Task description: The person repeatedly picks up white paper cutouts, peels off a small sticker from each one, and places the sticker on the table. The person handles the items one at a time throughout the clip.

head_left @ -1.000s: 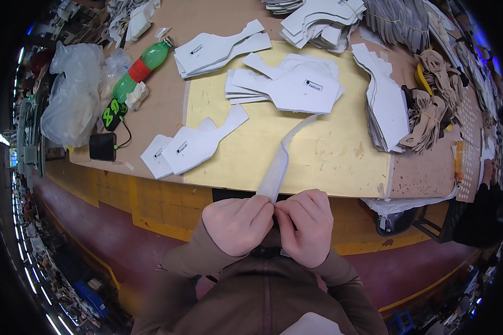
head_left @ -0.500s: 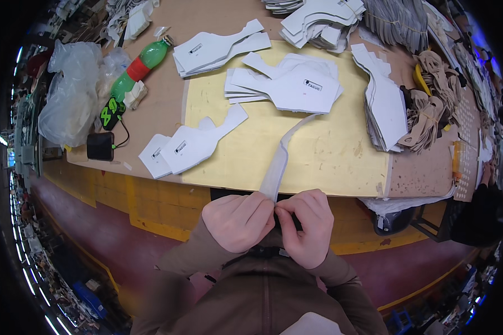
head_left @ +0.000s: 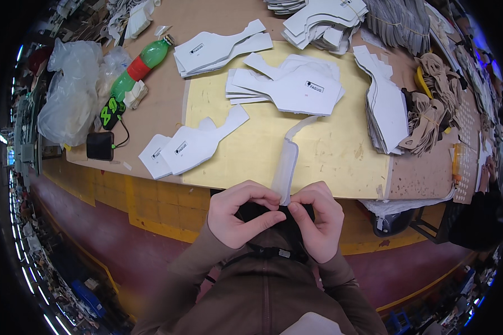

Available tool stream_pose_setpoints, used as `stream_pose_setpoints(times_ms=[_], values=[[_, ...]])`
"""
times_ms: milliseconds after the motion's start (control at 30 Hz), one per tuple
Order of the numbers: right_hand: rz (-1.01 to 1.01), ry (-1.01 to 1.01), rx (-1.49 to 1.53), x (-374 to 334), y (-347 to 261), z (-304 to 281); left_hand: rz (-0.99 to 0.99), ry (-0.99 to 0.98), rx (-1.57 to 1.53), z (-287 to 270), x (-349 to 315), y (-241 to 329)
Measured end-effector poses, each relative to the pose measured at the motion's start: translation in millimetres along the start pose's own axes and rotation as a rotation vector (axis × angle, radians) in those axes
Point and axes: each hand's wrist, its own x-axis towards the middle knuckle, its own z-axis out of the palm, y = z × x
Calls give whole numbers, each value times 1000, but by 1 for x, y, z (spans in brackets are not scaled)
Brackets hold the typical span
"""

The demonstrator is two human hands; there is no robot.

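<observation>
A long, narrow whitish strip with a grey edge runs from the table toward me and hangs over the front edge. Its far end curves up to a pile of white cut-out pieces. At the near end, my left hand has its fingertips closed on the strip's left side, the thumb just below them. My right hand pinches the right corner of the same end between thumb and forefinger. Cut pieces fan out to the left, and a flat stack lies behind them.
On the left are a green bottle, a clear plastic bag and a black box with a cord. More white pieces, beige bundles and grey stacks line the right and back. A yellow sheet covers the table's middle.
My left hand has turned, its thumb now showing apart from the bent fingers. The strip's near part has shifted slightly right and shows a sharper bend near its far end.
</observation>
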Motion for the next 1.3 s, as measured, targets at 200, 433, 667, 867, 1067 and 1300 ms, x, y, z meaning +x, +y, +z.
stream_pose_setpoints(times_ms=[200, 433, 667, 867, 1067, 1300], values=[[-102, -25, -103, -1, 0, 2, -79, -9, -33, -3, -3, -7], [-45, -105, 202, -5, 21, 1, -217, 111, -419, 5, -3, -22], [207, -79, 63, -20, 8, 12, 77, 104, 143, 25, -14, -19], [369, -249, 36, -15, 7, -5, -173, 184, -420, 11, -5, -26], [365, -110, 494, -16, 8, -17, -32, 221, -511, -24, 13, -42], [339, -61, 427, -18, 10, -11, 25, 103, -401, 11, 6, -32]])
